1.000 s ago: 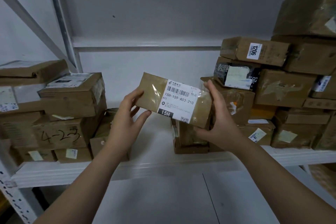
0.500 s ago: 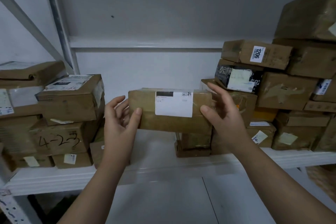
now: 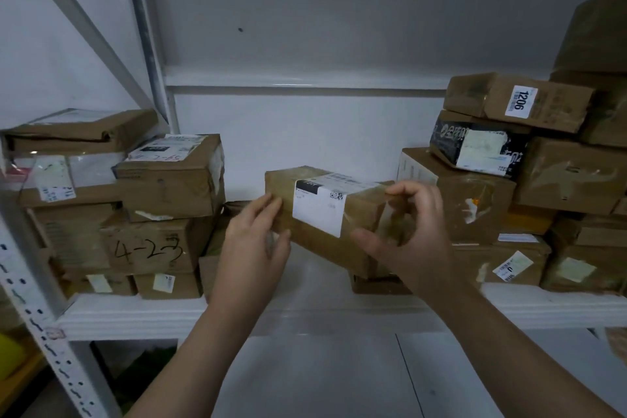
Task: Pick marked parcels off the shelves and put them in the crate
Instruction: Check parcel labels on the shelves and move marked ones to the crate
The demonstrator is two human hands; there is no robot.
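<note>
We hold the brown parcel (image 3: 353, 248) up over the white shelf (image 3: 135, 316), in the gap between the box piles. Its white label (image 3: 319, 210) faces us. Our left hand (image 3: 252, 248) pinches the left end, fingers nearly straight. Our right hand (image 3: 414, 237) curls round the right end. The 4-23 box (image 3: 149, 244) sits left, the 1206 box (image 3: 515, 102) high right.

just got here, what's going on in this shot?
A person holds a brown parcel with a white label in both hands: the left hand grips its left end, the right hand curls round its right end. It is held in front of the shelf, over the gap between the left stack and the right stack of boxes. No crate is in view; the parcel is not yet put away.
</note>
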